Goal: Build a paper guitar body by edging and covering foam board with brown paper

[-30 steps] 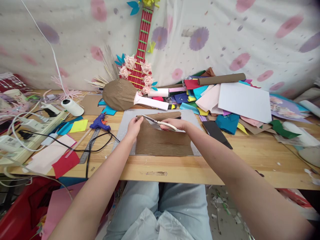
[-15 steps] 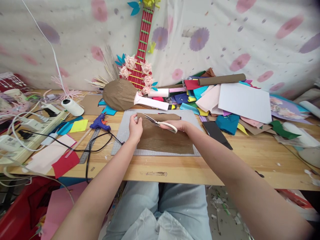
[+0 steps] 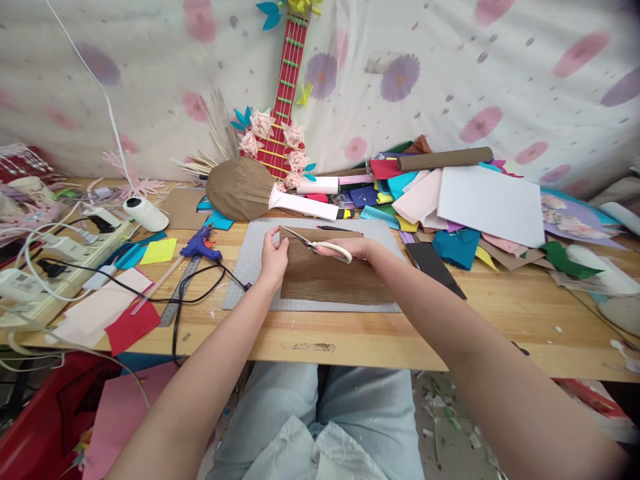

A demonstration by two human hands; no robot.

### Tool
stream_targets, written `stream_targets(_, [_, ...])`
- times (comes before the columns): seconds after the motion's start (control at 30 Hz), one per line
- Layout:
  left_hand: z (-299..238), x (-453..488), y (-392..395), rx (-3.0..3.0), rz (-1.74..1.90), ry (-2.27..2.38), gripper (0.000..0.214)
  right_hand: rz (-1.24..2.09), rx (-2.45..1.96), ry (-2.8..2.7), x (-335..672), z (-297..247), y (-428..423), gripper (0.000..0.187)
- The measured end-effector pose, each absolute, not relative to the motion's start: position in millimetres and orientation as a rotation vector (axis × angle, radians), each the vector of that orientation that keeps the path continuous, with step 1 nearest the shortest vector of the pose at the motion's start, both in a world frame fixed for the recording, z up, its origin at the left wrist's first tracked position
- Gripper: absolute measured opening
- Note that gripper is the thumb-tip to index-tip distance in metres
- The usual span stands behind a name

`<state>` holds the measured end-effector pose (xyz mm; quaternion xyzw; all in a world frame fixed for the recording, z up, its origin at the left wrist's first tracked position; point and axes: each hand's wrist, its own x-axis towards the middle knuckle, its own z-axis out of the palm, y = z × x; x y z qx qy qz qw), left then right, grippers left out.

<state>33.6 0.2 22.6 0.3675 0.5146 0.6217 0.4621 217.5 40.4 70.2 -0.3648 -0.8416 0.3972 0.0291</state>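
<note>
A sheet of brown crepe paper [image 3: 335, 279] lies over the grey cutting mat [image 3: 245, 267]. At its far left corner, my left hand [image 3: 274, 259] is closed with the paper's edge pinched between thumb and fingers. My right hand [image 3: 350, 247] holds scissors [image 3: 340, 252] with white handles above the paper's far part. Their metal blades point left, toward my left fingertips. Whether the blades are cutting into the paper, I cannot tell. A dark pen-like stick [image 3: 334, 228] lies on the mat just beyond the paper.
A blue glue gun [image 3: 201, 245] with a black cord and a steel ruler [image 3: 180, 290] lie left. Beyond the mat rests a brown-wrapped rounded piece with a white neck [image 3: 305, 205]. A red flowered paper instrument [image 3: 283, 100] leans at the wall. Colored paper [image 3: 455, 247] is piled right.
The brown paper has shifted slightly right, and its far edge now lies flatter, showing more of the dark stick. My right hand and the scissors have moved a little up and left.
</note>
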Motion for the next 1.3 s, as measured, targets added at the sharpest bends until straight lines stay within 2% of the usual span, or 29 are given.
stream_targets(0.23, [16, 34, 4, 0.974, 1.492, 1.259, 0.048, 1.451, -0.983, -2.531, 213, 71, 41, 0.065])
stream_targets(0.4, [14, 33, 8, 0.872, 1.504, 1.241, 0.072, 1.486, -1.011, -2.502, 209, 73, 42, 0.065])
stream_targets(0.5, [16, 33, 9, 0.830, 1.524, 1.242, 0.078, 1.475, -1.004, -2.514, 210, 75, 42, 0.063])
stream_targets(0.67, [17, 33, 8, 0.781, 1.548, 1.280, 0.068, 1.388, -1.087, -2.522, 210, 73, 45, 0.062])
stream_targets(1.03, [22, 30, 6, 0.805, 1.505, 1.371, 0.017, 1.432, -1.230, -2.370, 216, 65, 50, 0.056])
stream_targets(1.3, [25, 26, -5, 0.724, 1.508, 1.166, 0.026, 1.040, -1.309, -2.419, 237, 65, 34, 0.058])
